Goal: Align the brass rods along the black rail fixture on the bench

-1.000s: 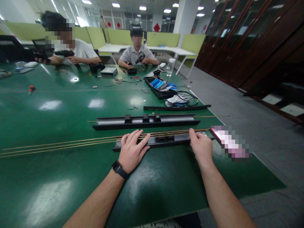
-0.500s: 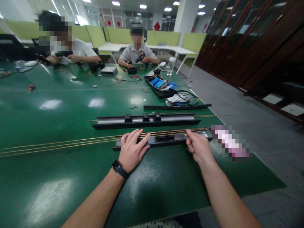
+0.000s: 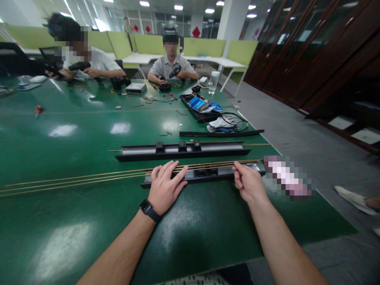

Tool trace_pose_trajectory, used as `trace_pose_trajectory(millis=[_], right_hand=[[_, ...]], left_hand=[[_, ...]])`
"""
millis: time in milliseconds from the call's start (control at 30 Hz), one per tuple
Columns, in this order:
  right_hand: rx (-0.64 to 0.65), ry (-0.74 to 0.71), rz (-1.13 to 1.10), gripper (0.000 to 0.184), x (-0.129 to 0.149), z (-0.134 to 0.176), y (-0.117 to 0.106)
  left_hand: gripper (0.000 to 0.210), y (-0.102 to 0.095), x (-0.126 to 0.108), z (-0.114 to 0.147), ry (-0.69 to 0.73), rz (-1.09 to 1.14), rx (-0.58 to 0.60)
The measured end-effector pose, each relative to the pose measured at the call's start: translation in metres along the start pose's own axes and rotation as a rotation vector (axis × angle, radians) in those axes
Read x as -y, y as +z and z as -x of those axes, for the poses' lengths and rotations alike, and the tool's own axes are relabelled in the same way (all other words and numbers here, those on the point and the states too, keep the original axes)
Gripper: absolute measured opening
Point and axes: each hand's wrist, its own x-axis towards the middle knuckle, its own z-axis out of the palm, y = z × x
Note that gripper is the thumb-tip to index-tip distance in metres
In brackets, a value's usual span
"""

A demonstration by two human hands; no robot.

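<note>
Shoe (image 3: 354,198) newly visible beyond right hand (image 3: 248,183)

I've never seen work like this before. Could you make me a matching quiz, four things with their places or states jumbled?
Things:
1. Smartwatch
2. Brass-coloured rods
3. Clear bottle
4. Right hand

Places or states:
A. Upright, towards the far right corner of the green table
B. Index fingertip at the rods, other fingers curled in
C. Worn on the wrist of the left hand
D. Running over the nearer black rail and out past its left end

Right pairs: 1-C, 2-D, 3-A, 4-B
</note>
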Motion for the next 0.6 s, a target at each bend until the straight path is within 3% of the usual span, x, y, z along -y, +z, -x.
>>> trace_pose_trajectory(millis=[300,600], right_hand=[[-0.016,-0.022,0.021,0.033,0.001,0.0011,0.0004],[0.089,-0.035,0.045,0.037,-0.0032,-0.0002,-0.0011]], left_hand=[[0.047,0.0013,0.0002,0.0007,-0.008,-0.005,0.009],[0.045,-0.0001,-0.0004,-0.0004,0.003,-0.013,-0.002]])
